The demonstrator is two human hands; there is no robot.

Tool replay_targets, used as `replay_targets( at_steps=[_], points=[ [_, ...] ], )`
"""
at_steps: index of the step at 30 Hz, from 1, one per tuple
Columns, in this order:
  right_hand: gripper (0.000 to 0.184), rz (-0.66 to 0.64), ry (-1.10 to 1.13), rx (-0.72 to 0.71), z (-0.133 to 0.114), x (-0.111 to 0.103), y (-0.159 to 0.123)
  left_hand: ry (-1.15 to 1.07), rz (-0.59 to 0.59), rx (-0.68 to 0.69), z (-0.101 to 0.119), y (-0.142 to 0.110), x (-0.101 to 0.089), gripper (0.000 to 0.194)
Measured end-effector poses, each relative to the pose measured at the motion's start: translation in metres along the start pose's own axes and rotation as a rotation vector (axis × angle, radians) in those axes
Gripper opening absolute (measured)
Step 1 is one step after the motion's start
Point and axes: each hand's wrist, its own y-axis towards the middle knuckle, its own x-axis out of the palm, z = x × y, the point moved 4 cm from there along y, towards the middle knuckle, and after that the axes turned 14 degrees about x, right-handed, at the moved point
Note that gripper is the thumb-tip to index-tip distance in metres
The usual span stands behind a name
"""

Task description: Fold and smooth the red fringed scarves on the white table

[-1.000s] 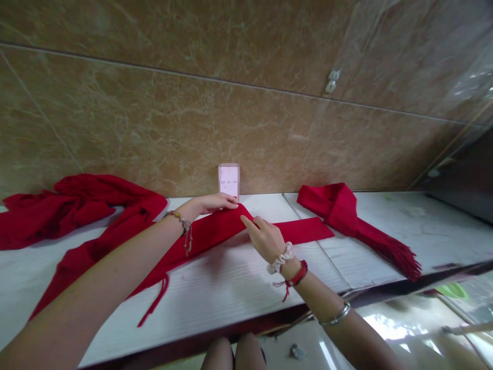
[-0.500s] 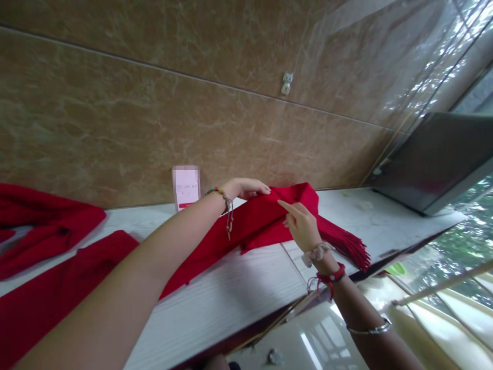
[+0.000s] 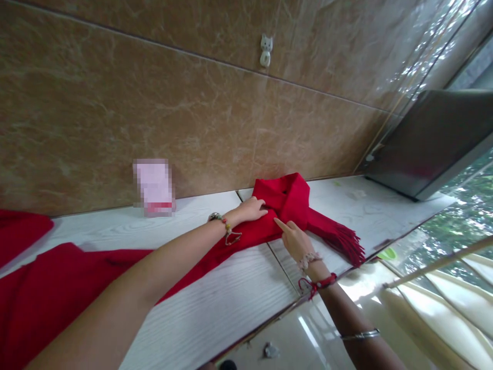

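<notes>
A long red scarf (image 3: 246, 236) lies across the white table (image 3: 215, 293), running from the lower left to the middle. My left hand (image 3: 252, 209) rests flat on its far end, fingers stretched out over the cloth. My right hand (image 3: 295, 239) is just to the right, forefinger pointing out and pressing the scarf's edge, the other fingers curled. A second red scarf (image 3: 304, 205), folded with a fringe hanging toward the table's front edge, lies right behind both hands and touches the first.
A blurred pink phone (image 3: 154, 187) leans against the brown marble wall (image 3: 192, 113). More red cloth (image 3: 19, 231) lies at the far left. A dark flat box (image 3: 427, 144) stands at the table's right end. A small white hook (image 3: 265, 50) is on the wall.
The view has swung right. Both hands have carried the scarf's end rightward and laid it down against the folded fringed scarf, then flattened on it.
</notes>
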Motion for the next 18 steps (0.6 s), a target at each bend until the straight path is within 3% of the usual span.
replay_targets(
  at_steps=[2,5,7,9,14,18],
  points=[
    [0.047,0.006,-0.047,0.003,-0.001,0.002,-0.002,0.174,0.003,0.05,0.009,-0.026,0.004,0.047],
    [0.046,0.049,-0.104,-0.049,-0.003,-0.002,-0.001,0.471,-0.132,0.076,0.02,-0.074,0.012,0.076],
    [0.045,0.055,-0.14,-0.093,-0.004,-0.007,0.001,0.57,-0.24,0.05,0.02,-0.103,0.017,0.077],
    [0.045,0.058,-0.172,-0.112,-0.004,-0.015,0.005,0.641,-0.275,0.014,0.017,-0.125,0.017,0.072],
    [0.048,0.106,-0.179,-0.123,-0.004,-0.033,0.014,0.726,-0.233,-0.04,0.013,-0.142,0.004,0.059],
    [0.048,0.152,-0.17,-0.124,0.001,-0.022,0.013,0.777,-0.157,-0.018,0.016,-0.139,-0.008,0.049]
  ],
)
